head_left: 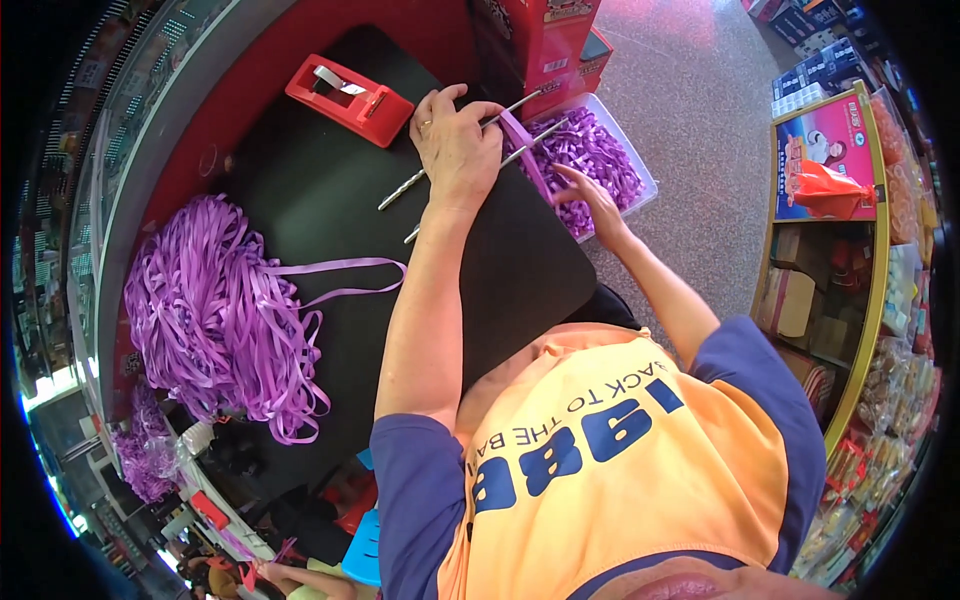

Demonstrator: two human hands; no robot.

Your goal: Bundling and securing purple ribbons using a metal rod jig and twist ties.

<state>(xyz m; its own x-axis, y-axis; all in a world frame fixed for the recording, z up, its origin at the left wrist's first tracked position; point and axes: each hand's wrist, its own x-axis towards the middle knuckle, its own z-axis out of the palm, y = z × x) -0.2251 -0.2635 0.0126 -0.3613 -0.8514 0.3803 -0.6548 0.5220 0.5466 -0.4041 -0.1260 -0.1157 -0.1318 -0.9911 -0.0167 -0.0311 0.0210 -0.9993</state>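
My left hand [460, 150] is over the far part of the black table, its fingers closed on a thin metal rod [402, 190]. A second metal rod [522, 152] lies about parallel, nearer me, and sticks out past the table edge. A strip of purple ribbon [530, 163] is laid across the rods' right part. My right hand [592, 203] is beside the ribbon's lower part, thumb and fingers apart; whether they touch the ribbon I cannot tell. Below the hand stands a white bin [640, 165] heaped with short purple ribbon pieces [590, 150].
A red tape dispenser [350, 100] sits just left of my left hand. On the table's left lies a big tangled heap of purple ribbon [215, 310], one loop reaching toward my forearm. Red boxes [535, 50] stand behind the bin. A shelf unit [855, 270] is at right.
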